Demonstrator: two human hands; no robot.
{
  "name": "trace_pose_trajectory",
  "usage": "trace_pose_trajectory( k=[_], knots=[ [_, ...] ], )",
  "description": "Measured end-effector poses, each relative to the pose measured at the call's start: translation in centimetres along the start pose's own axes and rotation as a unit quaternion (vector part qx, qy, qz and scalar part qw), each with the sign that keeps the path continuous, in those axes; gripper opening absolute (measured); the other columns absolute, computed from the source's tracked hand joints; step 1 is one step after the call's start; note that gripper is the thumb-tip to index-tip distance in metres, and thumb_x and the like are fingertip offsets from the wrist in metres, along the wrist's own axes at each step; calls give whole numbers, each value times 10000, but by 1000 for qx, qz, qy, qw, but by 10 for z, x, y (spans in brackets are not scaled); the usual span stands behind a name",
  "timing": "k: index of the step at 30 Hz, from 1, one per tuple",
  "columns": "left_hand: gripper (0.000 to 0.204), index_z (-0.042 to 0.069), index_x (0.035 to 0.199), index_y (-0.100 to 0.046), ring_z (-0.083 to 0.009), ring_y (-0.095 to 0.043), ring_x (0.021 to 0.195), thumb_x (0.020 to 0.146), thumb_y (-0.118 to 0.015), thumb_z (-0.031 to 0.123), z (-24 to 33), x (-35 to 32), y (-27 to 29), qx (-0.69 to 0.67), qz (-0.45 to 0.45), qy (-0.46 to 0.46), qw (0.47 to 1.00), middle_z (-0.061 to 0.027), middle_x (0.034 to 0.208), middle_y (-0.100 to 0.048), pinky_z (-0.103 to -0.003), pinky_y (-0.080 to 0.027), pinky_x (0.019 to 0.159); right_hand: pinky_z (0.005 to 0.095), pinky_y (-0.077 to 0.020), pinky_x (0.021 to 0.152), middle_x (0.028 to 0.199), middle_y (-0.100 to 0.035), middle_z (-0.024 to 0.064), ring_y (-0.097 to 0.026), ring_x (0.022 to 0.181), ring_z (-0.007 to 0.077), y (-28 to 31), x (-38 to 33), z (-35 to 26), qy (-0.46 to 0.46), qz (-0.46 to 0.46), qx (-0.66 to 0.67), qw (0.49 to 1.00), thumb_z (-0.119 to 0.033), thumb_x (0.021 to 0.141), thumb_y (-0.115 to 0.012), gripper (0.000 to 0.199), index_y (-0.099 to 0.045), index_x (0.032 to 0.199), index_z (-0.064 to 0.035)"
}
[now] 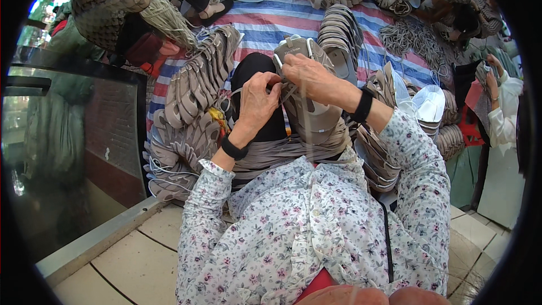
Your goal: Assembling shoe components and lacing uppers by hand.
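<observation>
A grey-beige shoe upper (318, 120) lies across my lap, its toe toward me and its tongue (295, 49) at the far end. A pale shoelace (289, 91) crosses its front opening. My left hand (259, 100), at the upper's left side, pinches the lace between thumb and fingers. Over the eyelets beside the tongue, my right hand (313, 79) is closed with its fingertips together on the lace; the exact grip is partly hidden. A pale, blurred strand runs down from my right hand over the upper. Dark bands circle both wrists.
Stacked shoe uppers stand left (200, 79), right (381, 158) and ahead (340, 39) on a striped sheet (265, 14). Loose laces (415, 45) lie heaped at far right. Other people sit at upper left (110, 5) and far right. A glass door (73, 141) stands at left.
</observation>
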State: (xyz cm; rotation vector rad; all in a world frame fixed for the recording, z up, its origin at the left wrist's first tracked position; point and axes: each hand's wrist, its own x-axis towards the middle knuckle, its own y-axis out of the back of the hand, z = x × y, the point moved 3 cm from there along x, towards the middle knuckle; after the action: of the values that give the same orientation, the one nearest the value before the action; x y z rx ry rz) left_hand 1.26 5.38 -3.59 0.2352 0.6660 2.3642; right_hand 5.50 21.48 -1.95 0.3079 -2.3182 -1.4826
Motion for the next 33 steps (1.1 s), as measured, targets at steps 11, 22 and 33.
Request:
trace_pose_trajectory(
  k=[11,22,33],
  knots=[
    [149,-2,880,-607,-301,-636,709,803,-707,78,23,-14,-12,112,44,-100,988,-122,838,-604,-400,-492,615,260,-575,676,842,-638,40,-654,757,119,93,-41,85,-326,53,423,844,-101,914,-667,121,-598,998,-50],
    [218,-42,849,-538,-170,-659,504,963,-529,144,20,-12,-14,-193,-60,134,970,-120,657,-647,-245,-504,458,283,-589,784,1166,-623,152,-668,1002,212,41,-46,76,-222,214,834,458,-132,998,-560,165,-575,1098,-1],
    [257,12,903,-745,6,-348,438,941,-641,244,8,-5,-1,-275,-167,273,907,42,570,-534,-165,-224,417,311,-533,800,906,-583,69,-588,842,181,37,-49,93,-162,225,855,438,-140,995,-566,119,-544,961,-28]
  ],
)
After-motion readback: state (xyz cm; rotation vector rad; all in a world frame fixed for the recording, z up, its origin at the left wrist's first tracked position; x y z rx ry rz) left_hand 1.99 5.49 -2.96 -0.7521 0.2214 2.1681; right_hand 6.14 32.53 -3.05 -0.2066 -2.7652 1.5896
